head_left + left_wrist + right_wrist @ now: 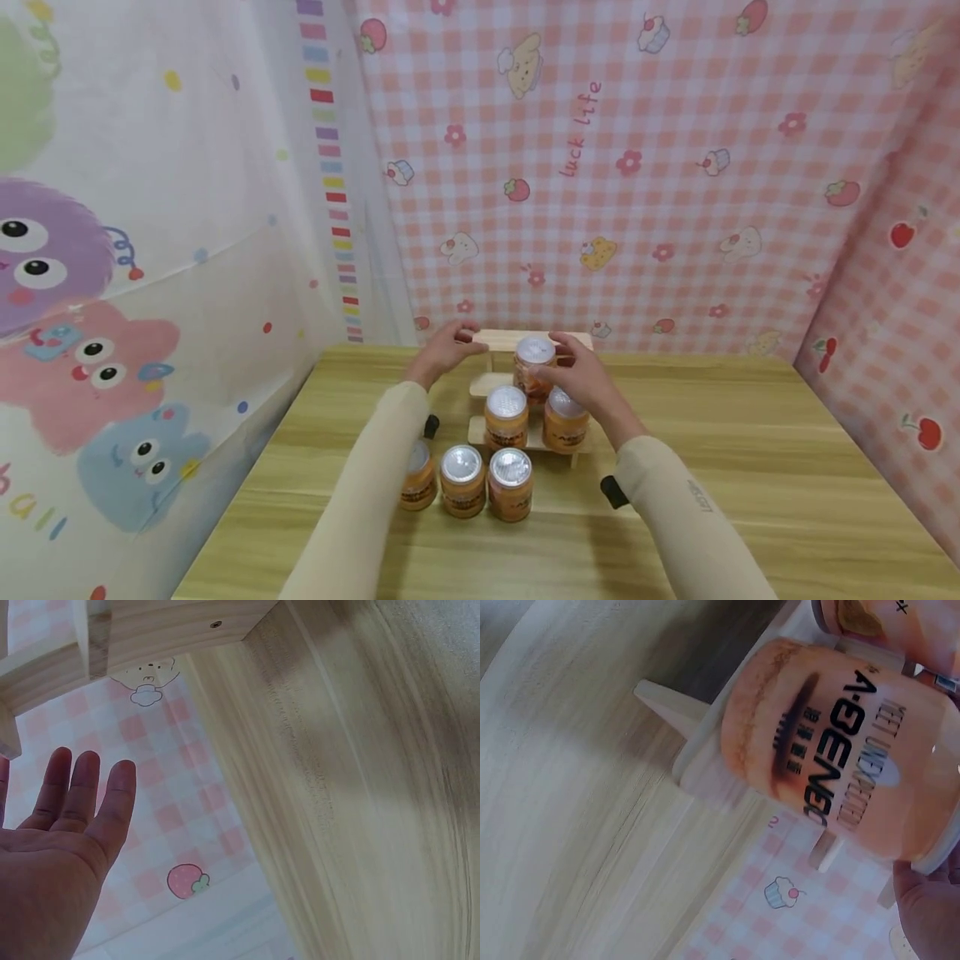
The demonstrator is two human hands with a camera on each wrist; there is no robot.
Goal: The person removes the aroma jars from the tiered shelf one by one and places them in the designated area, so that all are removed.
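Head view: R hand (pixel 583 379) is clamped on an orange jar (pixel 529 384) w/ a silvery lid, thumb across the front & fingers round the far R side. That jar is at the middle tier of a 3-tier wooden stand (pixel 491 385); its base is hidden by jars in front, so can't tell if it's resting or lifted. L hand (pixel 447 349) has fingers apart & a bit bent, just beside the L end of the top tier; can't tell if they touch. 2 lower-tier jars (pixel 506 421) stand in front of & below the gripped 1. 3 table jars (pixel 462 485) stand in a row on the wood-grain table (pixel 712 475), leftmost partly behind the L sleeve (pixel 371 492). Jar lettering is too small to read fully here. Pink gingham cloth (pixel 675 217) reads "luck life".

L wrist view: L palm & nearly straight fingers, gaps btwn them, near the stand's end.

R wrist view: only part of R hand shows, thumb by the lid rim of a lower-tier jar; contact w/ that 1 unclear. Its label reads "A·BENBO" & "MEET UNEXPECTED", plus small Chinese characters. A 2nd jar is cut off, top R.
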